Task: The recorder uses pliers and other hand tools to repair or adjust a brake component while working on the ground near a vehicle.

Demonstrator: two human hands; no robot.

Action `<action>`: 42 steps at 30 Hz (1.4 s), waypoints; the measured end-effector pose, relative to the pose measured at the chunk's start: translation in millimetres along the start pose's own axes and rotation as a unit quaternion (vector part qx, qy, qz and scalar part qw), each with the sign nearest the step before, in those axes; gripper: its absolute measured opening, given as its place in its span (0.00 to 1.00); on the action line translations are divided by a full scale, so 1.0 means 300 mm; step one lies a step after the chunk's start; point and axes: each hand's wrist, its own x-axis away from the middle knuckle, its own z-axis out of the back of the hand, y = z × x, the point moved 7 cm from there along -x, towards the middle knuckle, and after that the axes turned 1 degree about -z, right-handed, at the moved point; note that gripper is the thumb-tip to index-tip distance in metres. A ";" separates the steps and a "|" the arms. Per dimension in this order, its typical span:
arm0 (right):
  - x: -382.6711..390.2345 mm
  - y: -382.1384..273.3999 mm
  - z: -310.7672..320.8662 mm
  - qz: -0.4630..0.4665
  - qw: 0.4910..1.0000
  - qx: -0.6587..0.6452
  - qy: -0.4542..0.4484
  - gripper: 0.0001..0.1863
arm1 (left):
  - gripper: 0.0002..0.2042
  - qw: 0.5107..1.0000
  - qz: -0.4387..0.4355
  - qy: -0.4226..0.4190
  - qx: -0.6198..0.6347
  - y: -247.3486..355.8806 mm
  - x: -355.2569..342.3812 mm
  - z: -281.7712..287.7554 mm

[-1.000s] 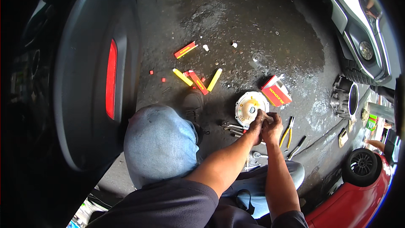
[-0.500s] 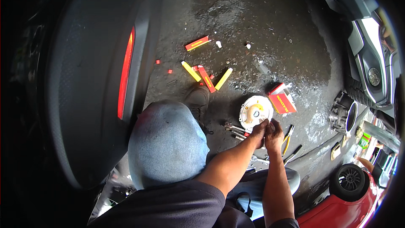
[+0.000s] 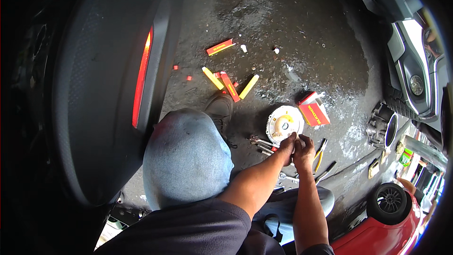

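Note:
On the dark floor in front of me lies a round, silvery metal disc (image 3: 277, 131) with a finned rim, a raised centre and a yellowish patch. At its near edge my left hand (image 3: 286, 150) and my right hand (image 3: 304, 153) are close together, fingers closed in a pinch. Whatever lies between the fingertips is too small and hidden to make out. Just beyond the disc, to the right, stands an open red and yellow carton (image 3: 315, 114). Pliers with yellow handles (image 3: 320, 155) lie beside my right hand. Left of my left hand are several hand tools (image 3: 264, 146).
Yellow tubes (image 3: 249, 87) and narrow red boxes (image 3: 220, 47) are scattered past my shoe (image 3: 219, 108). A dark car bumper (image 3: 118, 89) with a red reflector borders the left. At right are a metal housing (image 3: 381, 126), another vehicle's front and a red car's wheel (image 3: 390, 204).
My view has shifted slightly. Both hands stay pinched together at the disc's near edge, with only a small change in the fingers. The disc and carton have not visibly moved.

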 end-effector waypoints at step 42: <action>-0.009 0.024 -0.002 -0.023 1.000 -0.011 0.007 0.16 | 0.15 0.998 -0.021 -0.051 0.014 0.011 -0.014 -0.027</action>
